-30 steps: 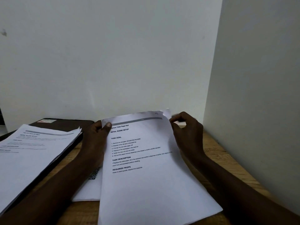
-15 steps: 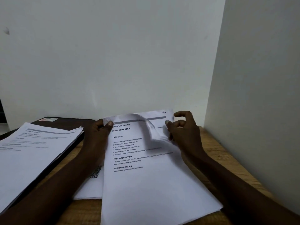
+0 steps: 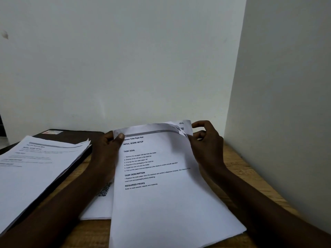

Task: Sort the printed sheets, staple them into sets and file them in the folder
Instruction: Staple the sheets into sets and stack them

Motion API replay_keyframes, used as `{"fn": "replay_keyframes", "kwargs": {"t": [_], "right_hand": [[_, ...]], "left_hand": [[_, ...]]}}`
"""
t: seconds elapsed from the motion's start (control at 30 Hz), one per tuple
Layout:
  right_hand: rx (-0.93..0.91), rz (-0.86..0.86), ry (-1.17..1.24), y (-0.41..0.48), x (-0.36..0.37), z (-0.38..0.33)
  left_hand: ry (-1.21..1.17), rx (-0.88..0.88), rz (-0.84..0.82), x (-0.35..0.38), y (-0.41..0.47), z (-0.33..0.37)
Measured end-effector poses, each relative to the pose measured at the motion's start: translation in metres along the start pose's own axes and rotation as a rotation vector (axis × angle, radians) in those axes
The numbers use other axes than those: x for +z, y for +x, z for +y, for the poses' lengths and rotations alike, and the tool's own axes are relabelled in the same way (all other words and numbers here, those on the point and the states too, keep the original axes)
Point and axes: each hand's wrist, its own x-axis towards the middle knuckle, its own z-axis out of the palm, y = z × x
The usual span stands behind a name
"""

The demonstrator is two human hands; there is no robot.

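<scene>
Far left: second stack (image 3: 34, 169) of printed sheets, edges fanned, lying on a dark folder (image 3: 71, 136) with a small label at its far corner. Stack overhangs the folder toward the camera. Folder rests on the wooden table (image 3: 238, 167).

Left hand (image 3: 109, 149): closed on the top left corner of the centre stack (image 3: 161, 203), thumb on the printed face beside the heading, fingers behind. Forearm crosses a loose sheet (image 3: 100, 204) lying flat on the table; a QR-type block on that sheet shows just beside the wrist. The loose sheet is partly covered by the centre stack.

Centre stack: top page headed "Replace Toilet Paper Roll", sections TASK GOAL, TASK DESCRIPTION, REQUIRED PROPS legible. Near edge lies on the table; far edge raised off it.

Right hand (image 3: 206, 142): at the top right corner of the stack. Thumb and a finger pinch the top sheet's corner, which is curled up and forward; page beneath shows handwritten "64". Index finger extended above the corner, not touching paper.

Behind: plain white wall (image 3: 125, 59). Right: white partition (image 3: 286, 104) along the table edge, near the right forearm.
</scene>
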Motion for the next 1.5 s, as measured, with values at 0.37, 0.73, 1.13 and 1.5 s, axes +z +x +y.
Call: {"fn": "replay_keyframes", "kwargs": {"t": [0.37,0.73,1.13,1.5], "right_hand": [[-0.165,0.08,-0.02,0.0,0.002,0.004],[0.009,-0.281,0.26,-0.004,-0.003,-0.018],[0.079,-0.022,0.035,0.001,-0.002,-0.002],[-0.041,0.075,-0.038,-0.001,-0.002,-0.003]], "left_hand": [[-0.016,0.011,0.025,-0.001,0.0,-0.002],[-0.012,0.016,0.012,-0.007,0.002,0.0],[-0.021,0.02,-0.031,-0.002,0.001,0.002],[-0.032,0.008,-0.014,-0.002,0.002,0.0]]}}
